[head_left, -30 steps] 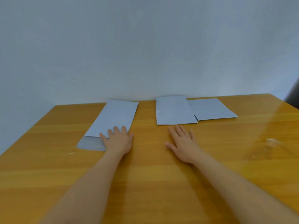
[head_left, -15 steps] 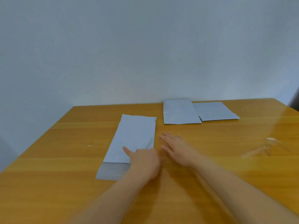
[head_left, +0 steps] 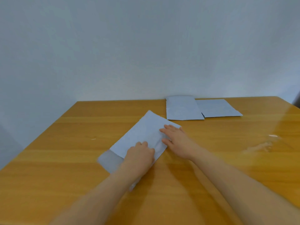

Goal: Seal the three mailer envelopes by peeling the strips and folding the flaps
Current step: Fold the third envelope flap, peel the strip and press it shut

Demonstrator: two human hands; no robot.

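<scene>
The nearest grey mailer envelope [head_left: 142,135] lies slanted on the wooden table [head_left: 227,168], its open flap [head_left: 110,161] pointing to the near left. My left hand [head_left: 139,155] lies on the envelope's near end with fingers curled, pressing it down. My right hand [head_left: 177,140] lies flat with fingers spread on the envelope's right edge. Two more grey envelopes sit at the back by the wall, one [head_left: 182,108] overlapping the left end of the other [head_left: 217,108].
A plain pale wall stands right behind the table's far edge. The table's left edge runs diagonally from far middle to near left. A small white speck [head_left: 93,139] lies left of the envelope, and a pale shiny mark [head_left: 274,136] shows at the right.
The near envelope has been dragged toward me and turned, so its flap now points near left. My right hand moved from the bare table onto the envelope's right edge.
</scene>
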